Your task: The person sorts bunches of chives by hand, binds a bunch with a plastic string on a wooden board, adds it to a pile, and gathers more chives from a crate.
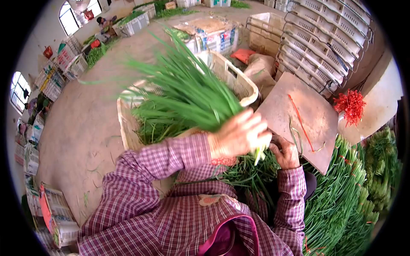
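My left hand is wrapped round the stem end of a bunch of long green leaves, whose blurred tips fan out over a white crate. More loose greens lie in that crate. The pale stem ends poke out below my left hand. My right hand is closed beside them, its thumb and fingers pinched near the corner of a flat board; what they hold is too small to tell. A red tie and a few stray leaves rest on the board. Loose greens cover my lap.
Tied bundles of greens are piled at the right. A cluster of red ties hangs beside the board. Stacked white crates stand behind it. Other people sit among crates at the far left.
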The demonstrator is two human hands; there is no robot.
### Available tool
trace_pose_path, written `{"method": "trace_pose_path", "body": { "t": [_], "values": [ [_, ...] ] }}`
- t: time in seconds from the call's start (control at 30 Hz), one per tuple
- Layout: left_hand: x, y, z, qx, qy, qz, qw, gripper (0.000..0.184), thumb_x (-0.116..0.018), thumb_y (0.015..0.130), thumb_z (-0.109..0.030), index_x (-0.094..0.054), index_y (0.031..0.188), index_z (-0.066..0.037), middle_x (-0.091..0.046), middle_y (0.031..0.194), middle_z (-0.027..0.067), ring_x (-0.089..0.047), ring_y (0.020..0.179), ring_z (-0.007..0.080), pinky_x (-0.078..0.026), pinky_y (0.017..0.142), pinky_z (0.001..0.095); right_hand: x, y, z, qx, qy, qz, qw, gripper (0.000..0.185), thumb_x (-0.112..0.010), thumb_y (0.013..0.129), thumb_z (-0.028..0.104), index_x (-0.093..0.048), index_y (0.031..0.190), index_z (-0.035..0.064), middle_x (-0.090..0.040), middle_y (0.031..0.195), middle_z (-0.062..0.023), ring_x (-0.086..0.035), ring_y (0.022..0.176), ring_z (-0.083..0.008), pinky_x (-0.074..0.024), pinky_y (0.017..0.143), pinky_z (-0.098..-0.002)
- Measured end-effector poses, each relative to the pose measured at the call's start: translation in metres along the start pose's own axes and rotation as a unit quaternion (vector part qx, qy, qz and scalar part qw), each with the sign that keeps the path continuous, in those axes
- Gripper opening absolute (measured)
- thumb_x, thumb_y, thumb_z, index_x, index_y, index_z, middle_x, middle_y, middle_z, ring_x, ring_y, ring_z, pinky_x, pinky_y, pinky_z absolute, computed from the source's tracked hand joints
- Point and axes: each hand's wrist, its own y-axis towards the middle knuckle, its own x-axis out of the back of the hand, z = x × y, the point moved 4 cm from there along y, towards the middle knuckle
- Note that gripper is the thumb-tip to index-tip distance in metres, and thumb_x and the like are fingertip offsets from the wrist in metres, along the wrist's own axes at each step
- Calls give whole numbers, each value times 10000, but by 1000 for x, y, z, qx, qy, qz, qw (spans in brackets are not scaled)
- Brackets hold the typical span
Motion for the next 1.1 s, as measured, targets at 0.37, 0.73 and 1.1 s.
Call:
{"method": "trace_pose_path", "body": {
  "t": [0.37, 0.73, 1.1],
  "values": [
    [-45, -91, -103, 1, -93, 108, 990, 117, -654, 757, -182, -543, 758, -146, -463, 727, -19, -502, 744, 132, -476, 851, 325, -18, -8, 6, -96, -32, 20, 995, 185, -647, 873, 176, -677, 813, 3, -638, 629, -109, -596, 535, -190, -461, 528, -317],
    [-37, -86, -98, 5, -121, 75, 990, 133, -632, 730, -187, -513, 742, -129, -450, 723, -3, -515, 756, 154, -482, 838, 337, -35, -4, -2, -58, 108, -73, 990, 161, -632, 877, 99, -659, 1012, 14, -675, 787, -100, -627, 667, -158, -505, 634, -280],
    [-27, -108, -104, -24, -144, 77, 986, 122, -634, 740, -210, -550, 772, -127, -498, 762, 9, -543, 803, 173, -492, 876, 371, -80, 95, 45, 156, -99, -86, 979, 235, -671, 792, 120, -655, 1013, 201, -592, 984, -25, -584, 931, -245, -529, 753, -365]
  ]
}}
